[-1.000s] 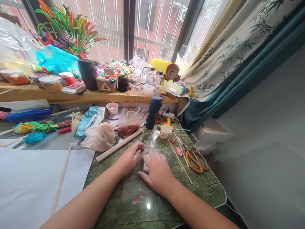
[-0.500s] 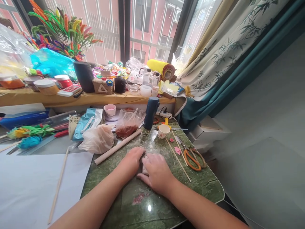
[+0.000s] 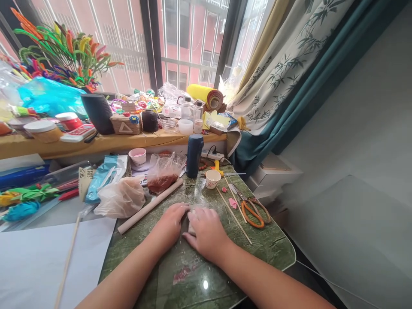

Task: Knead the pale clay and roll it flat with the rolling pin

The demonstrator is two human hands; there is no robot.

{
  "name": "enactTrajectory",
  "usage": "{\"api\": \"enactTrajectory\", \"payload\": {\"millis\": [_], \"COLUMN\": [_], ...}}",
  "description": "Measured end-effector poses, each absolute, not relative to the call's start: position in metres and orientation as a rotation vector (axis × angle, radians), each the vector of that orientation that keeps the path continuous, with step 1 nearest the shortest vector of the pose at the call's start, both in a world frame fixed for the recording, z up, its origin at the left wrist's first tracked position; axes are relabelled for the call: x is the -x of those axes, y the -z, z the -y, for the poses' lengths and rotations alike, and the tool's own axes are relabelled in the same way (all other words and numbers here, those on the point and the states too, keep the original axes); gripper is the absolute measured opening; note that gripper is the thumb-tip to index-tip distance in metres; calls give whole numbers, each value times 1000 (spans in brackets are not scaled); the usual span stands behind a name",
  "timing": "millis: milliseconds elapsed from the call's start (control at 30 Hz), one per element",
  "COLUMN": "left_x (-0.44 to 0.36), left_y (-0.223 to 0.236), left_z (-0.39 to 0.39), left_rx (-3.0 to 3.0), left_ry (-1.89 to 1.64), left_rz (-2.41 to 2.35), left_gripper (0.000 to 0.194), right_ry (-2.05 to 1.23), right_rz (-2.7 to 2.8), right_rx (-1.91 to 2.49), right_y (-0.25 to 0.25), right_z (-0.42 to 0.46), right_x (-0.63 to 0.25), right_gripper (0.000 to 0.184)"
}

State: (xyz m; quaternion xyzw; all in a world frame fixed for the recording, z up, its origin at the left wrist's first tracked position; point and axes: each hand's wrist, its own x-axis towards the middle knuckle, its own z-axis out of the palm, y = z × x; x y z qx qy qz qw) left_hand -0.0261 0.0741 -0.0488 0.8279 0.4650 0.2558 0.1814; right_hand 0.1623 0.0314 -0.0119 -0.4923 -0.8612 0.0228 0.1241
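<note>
A pale, clay-like lump (image 3: 192, 229) lies on the green tabletop (image 3: 174, 253), mostly hidden by my hands. My right hand (image 3: 207, 229) is wrapped over its top and right side, thumb along the near edge. Curled in at the lump's left and far side, my left hand (image 3: 174, 221) has its fingers pressed together; their tips are partly hidden. A thin clear sheet seems to lie beneath the hands. Beyond the left hand rests a pale rolling rod (image 3: 151, 206), slanted on the table.
Scissors with orange handles (image 3: 254, 214), thin sticks (image 3: 236, 219) and pink scraps (image 3: 232, 203) lie at the right. Farther back stand a paper cup (image 3: 213, 179), a dark blue bottle (image 3: 195, 156) and a bag of reddish-brown material (image 3: 164, 178). White paper (image 3: 48, 262) covers the left.
The whole view has shifted, with the scene sliding left and slightly down. Both hands stay around the pale lump in nearly the same pose.
</note>
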Motion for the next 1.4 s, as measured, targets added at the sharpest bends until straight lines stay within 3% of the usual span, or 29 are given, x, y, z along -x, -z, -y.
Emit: {"api": "enactTrajectory", "payload": {"millis": [233,433,667,867,1067,1400], "left_x": [26,25,27,26,25,24], "left_y": [50,48,55,53,56,51], "left_z": [-73,-72,-72,-73,-73,-71], "left_rx": [-2366,-2368,-2374,-2390,-2388,-2407], "left_ry": [-743,-679,-761,-698,-735,-642], "left_rz": [-1338,-1323,-1344,-1313,-1325,-1318], "left_gripper": [44,42,43,44,41,42], "right_ry": [-205,-433,-374,-733,-534,-768], "right_rz": [2459,2282,2452,2215,2349,2130], "right_rx": [1518,1330,1369,1367,1460,1432], "right_y": [6,-14,4,-16,-13,-21], "right_z": [-36,-45,-35,-46,-39,-47], "right_x": [-167,-176,-166,-171,-166,-177], "right_gripper": [66,54,50,44,47,46]}}
